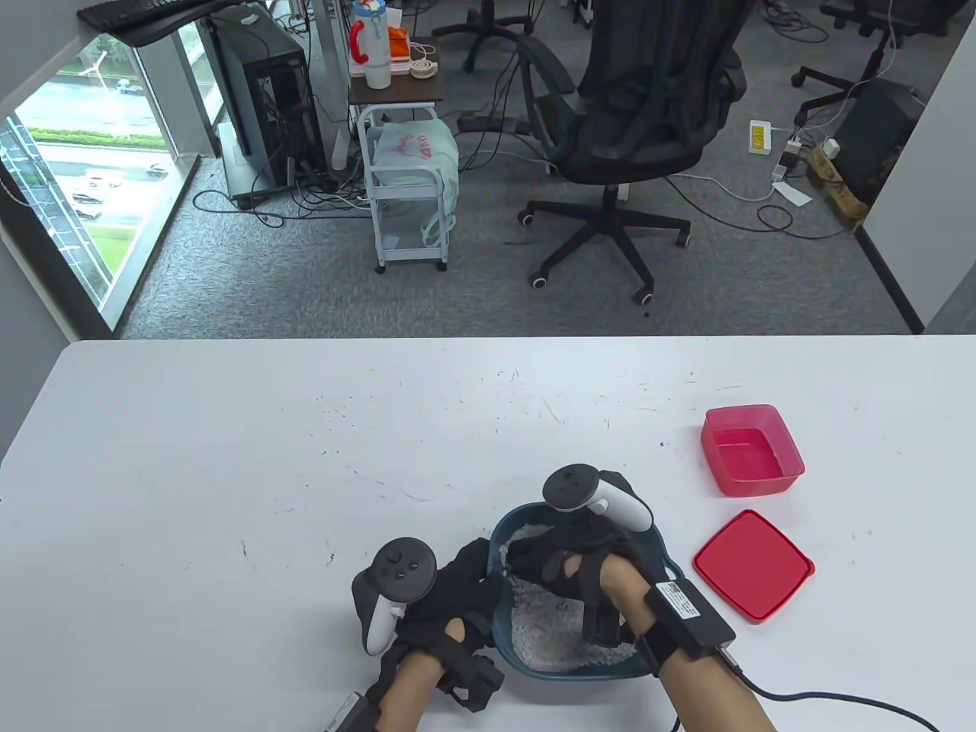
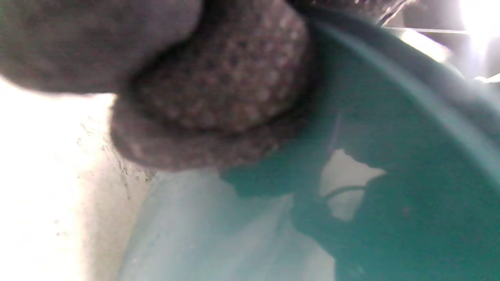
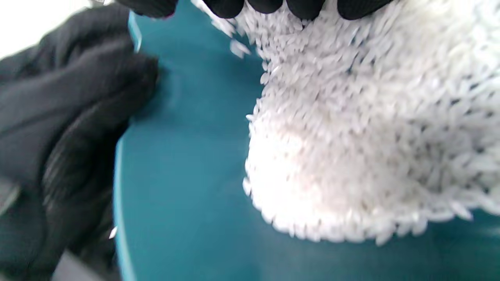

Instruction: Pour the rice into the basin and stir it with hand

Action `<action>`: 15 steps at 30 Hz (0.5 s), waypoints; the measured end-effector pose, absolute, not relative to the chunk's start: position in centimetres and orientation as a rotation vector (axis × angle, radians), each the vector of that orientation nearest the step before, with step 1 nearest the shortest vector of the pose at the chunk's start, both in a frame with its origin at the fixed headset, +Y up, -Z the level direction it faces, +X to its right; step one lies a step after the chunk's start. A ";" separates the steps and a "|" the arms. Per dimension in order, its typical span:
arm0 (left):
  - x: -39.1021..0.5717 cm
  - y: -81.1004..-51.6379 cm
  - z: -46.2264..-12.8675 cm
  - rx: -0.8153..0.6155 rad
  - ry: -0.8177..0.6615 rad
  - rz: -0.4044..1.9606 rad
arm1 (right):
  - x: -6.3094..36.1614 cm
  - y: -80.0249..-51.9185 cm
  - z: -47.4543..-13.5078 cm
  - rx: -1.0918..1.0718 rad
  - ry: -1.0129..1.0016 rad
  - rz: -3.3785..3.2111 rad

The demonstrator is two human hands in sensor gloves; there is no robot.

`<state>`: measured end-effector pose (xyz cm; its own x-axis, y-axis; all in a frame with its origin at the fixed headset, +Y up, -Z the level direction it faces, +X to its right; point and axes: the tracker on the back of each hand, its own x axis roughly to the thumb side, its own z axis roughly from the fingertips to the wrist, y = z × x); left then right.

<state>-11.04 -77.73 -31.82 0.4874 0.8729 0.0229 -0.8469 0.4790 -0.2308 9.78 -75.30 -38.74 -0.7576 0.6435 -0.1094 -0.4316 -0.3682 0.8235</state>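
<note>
A teal basin (image 1: 534, 668) stands near the table's front edge with white rice (image 1: 545, 633) in it. My left hand (image 1: 476, 572) grips the basin's left rim; in the right wrist view its fingers (image 3: 66, 117) curl over the teal edge (image 3: 121, 187). In the left wrist view a gloved finger (image 2: 218, 78) presses against the basin's outer wall (image 2: 390, 136). My right hand (image 1: 545, 564) reaches down inside the basin, its fingertips (image 3: 265, 6) touching the heap of rice (image 3: 371, 136). It holds nothing.
A red plastic box (image 1: 751, 450) stands upright to the right of the basin, with no rice showing in it. Its red lid (image 1: 753, 564) lies flat in front of it. A black cable (image 1: 839, 698) trails from my right wrist across the white table (image 1: 229, 473).
</note>
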 end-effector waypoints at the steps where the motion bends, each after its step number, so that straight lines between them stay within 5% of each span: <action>1: -11.0 -77.7 -31.8 -0.200 -0.139 1.059 | 10.3 -75.1 -38.8 0.270 1.169 2.168; 9: -11.0 -77.8 -31.7 -0.201 -0.123 1.069 | 12.3 -74.0 -38.2 0.283 1.055 2.100; 15: -11.2 -77.6 -31.9 -0.188 -0.159 1.035 | 12.6 -69.6 -34.8 0.669 0.559 2.366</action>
<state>-11.18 -77.64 -31.94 0.5020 0.8639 0.0418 -0.8367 0.4973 -0.2295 12.57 -69.61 -34.83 -0.6860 0.6522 0.3227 -0.4386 -0.7245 0.5318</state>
